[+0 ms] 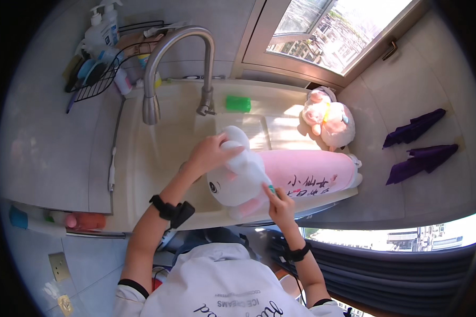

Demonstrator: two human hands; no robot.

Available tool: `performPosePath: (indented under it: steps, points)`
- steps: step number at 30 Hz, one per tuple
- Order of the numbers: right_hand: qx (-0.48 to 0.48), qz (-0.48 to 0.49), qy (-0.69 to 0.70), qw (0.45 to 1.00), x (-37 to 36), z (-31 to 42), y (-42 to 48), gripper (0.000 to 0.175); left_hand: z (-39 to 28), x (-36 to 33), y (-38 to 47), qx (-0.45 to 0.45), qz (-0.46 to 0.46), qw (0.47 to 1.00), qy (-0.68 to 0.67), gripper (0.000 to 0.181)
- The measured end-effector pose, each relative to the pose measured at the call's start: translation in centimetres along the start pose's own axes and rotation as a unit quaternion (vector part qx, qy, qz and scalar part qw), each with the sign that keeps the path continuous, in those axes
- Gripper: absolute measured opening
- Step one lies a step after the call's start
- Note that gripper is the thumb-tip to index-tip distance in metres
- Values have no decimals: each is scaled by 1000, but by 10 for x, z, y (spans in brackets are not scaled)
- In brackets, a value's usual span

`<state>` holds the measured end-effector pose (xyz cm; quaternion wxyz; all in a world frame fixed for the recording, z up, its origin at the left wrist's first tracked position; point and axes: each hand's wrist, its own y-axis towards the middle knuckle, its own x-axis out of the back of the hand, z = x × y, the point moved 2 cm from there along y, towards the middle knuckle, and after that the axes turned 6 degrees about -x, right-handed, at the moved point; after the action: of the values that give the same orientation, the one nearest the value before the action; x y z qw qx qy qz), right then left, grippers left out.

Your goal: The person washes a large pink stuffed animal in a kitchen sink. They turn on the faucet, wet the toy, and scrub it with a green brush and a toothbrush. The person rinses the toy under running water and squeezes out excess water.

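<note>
A long plush toy with a white head [242, 178] and a pink body [305, 168] lies across the cream sink, face partly turned to the left. My left hand [214, 154] grips the white ear at the top of its head. In my right hand [279, 204] is a small green and white tool [272, 190], mostly hidden by the fingers, which meets the plush near where head and body join. What kind of tool it is, I cannot tell. The pink body bears dark writing.
A steel gooseneck faucet [210, 59] arches over the sink [131, 166]. Behind the long toy are a green block [238, 104] and a second pink-and-white plush [331, 119]. A wire rack [99, 85] holds bottles and brushes. Purple cloths [420, 162] hang on the right wall.
</note>
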<state>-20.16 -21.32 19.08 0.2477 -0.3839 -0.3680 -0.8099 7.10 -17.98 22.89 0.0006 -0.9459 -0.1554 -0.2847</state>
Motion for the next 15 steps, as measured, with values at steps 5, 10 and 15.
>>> performPosePath:
  steps: [5, 10, 15]
  points:
    - [-63, 16, 92, 994, -57, -8, -27, 58, -16, -26, 59, -64, 53, 980, 183, 55]
    - [-102, 144, 69, 982, -50, -5, -85, 58, -12, -36, 73, -33, 65, 983, 167, 59]
    - [-121, 84, 137, 980, -13, 33, -43, 57, 4, -11, 37, 20, 65, 997, -47, 56]
